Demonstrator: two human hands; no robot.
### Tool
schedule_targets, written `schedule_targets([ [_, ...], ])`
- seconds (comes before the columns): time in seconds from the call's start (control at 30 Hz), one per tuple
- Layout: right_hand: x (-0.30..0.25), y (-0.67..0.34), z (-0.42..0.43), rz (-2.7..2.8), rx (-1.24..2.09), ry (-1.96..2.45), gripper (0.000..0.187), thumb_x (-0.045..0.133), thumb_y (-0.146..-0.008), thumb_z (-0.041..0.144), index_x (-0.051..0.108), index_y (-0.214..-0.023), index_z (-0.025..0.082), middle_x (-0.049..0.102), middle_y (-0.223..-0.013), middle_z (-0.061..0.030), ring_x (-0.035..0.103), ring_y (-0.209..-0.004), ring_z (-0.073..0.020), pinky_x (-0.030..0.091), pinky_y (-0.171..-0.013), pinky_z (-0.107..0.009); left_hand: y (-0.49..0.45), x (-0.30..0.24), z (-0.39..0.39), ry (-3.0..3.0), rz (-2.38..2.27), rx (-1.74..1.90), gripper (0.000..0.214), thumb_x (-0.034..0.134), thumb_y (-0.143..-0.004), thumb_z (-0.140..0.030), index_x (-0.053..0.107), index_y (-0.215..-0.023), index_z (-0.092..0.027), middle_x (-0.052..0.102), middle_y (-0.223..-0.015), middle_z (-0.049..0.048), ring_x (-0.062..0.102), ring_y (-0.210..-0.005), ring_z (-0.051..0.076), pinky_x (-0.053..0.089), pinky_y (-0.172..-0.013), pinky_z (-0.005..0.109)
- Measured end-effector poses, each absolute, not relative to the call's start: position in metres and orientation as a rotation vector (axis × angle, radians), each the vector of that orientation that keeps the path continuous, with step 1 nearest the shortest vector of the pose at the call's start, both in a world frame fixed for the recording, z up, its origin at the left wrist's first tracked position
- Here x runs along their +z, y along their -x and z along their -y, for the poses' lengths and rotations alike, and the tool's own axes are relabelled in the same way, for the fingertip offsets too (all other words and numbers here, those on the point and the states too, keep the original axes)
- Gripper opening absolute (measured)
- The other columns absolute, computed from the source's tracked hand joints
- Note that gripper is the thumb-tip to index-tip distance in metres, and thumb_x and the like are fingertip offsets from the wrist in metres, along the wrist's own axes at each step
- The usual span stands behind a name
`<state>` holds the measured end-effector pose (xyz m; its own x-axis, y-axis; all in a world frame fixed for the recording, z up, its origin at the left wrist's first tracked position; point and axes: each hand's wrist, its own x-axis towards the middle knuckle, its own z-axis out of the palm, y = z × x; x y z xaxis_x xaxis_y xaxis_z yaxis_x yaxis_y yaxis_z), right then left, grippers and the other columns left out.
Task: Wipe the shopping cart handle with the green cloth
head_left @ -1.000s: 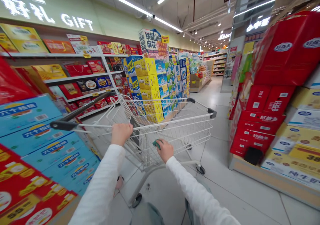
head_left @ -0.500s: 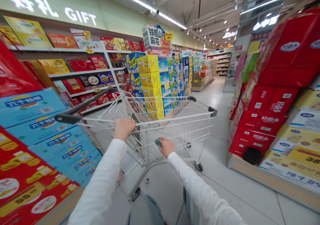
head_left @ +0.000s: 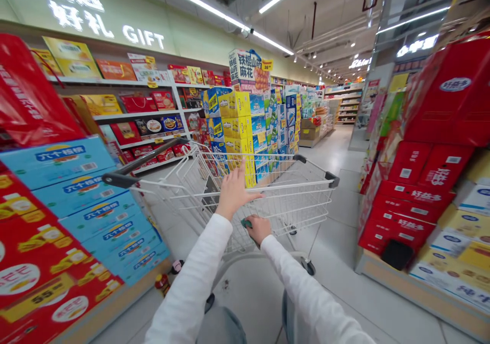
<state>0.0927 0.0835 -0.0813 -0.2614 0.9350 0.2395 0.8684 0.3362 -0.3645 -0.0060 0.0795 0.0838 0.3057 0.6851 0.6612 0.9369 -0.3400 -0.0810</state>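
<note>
Shopper's in a bright supermarket aisle [head_left: 329, 150] on a pale tiled floor [head_left: 344, 277], with gift-box shelving [head_left: 133, 114] running along the left wall, a tall stack of yellow and blue cartons [head_left: 237, 129] standing up ahead, and red gift boxes [head_left: 417, 191] piling up on the right. Blue cartons [head_left: 103, 216] are crowding in on the left too. Right in front is a wire shopping cart [head_left: 275, 201] with a black plastic grip [head_left: 122, 179] at its near corner. Both white sleeves [head_left: 191, 267] are reaching out over the cart's near side. The left hand [head_left: 234, 191] isn't grasping anything, it's spread wide open, palm down, right at the wire, though I can't tell if it's touching. The right hand [head_left: 258, 229] is curling tight around a small green thing [head_left: 246, 223] against the basket's wires.
</note>
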Motion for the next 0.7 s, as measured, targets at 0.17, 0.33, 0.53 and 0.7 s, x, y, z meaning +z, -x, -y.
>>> schedule_targets([
  [0.17,-0.063,-0.121,-0.079,1.906,0.008,1.457,0.03,0.044,-0.089,0.031,0.061,-0.113,0.029,0.062,-0.113,-0.0021,0.061,-0.092,-0.0153,0.043,-0.071,-0.023,0.039,0.062,-0.1,2.09,1.86,-0.268,0.076,0.019,-0.084,-0.068,0.067,-0.105,-0.013,0.066,-0.095,0.018,0.06,-0.095,0.028,0.04,-0.077,0.035],
  [0.33,-0.059,-0.132,-0.1,1.865,-0.118,1.467,0.031,0.045,-0.088,0.026,0.06,-0.116,0.028,0.056,-0.124,-0.0042,0.059,-0.097,-0.0157,0.044,-0.076,-0.023,0.052,0.058,-0.11,2.065,1.836,-0.108,0.087,0.016,-0.079,-0.076,0.072,-0.085,-0.01,0.067,-0.081,0.0205,0.064,-0.083,0.031,0.041,-0.069,0.035],
  [0.53,-0.072,-0.134,-0.102,1.974,-0.153,1.436,0.034,0.047,-0.086,0.02,0.06,-0.117,0.027,0.056,-0.124,-0.006,0.058,-0.099,-0.0168,0.044,-0.076,-0.023,0.049,0.058,-0.11,2.021,1.816,-0.094,0.088,0.018,-0.076,-0.078,0.073,-0.084,-0.01,0.067,-0.077,0.0216,0.064,-0.081,0.032,0.043,-0.067,0.036],
  [0.7,-0.073,-0.127,-0.095,1.924,-0.112,1.538,0.033,0.049,-0.086,0.024,0.059,-0.117,0.029,0.055,-0.123,-0.0064,0.06,-0.093,-0.0167,0.045,-0.073,-0.024,0.05,0.058,-0.108,2.017,1.812,-0.087,0.086,0.018,-0.077,-0.077,0.073,-0.083,-0.011,0.067,-0.076,0.0215,0.064,-0.08,0.033,0.043,-0.065,0.037],
])
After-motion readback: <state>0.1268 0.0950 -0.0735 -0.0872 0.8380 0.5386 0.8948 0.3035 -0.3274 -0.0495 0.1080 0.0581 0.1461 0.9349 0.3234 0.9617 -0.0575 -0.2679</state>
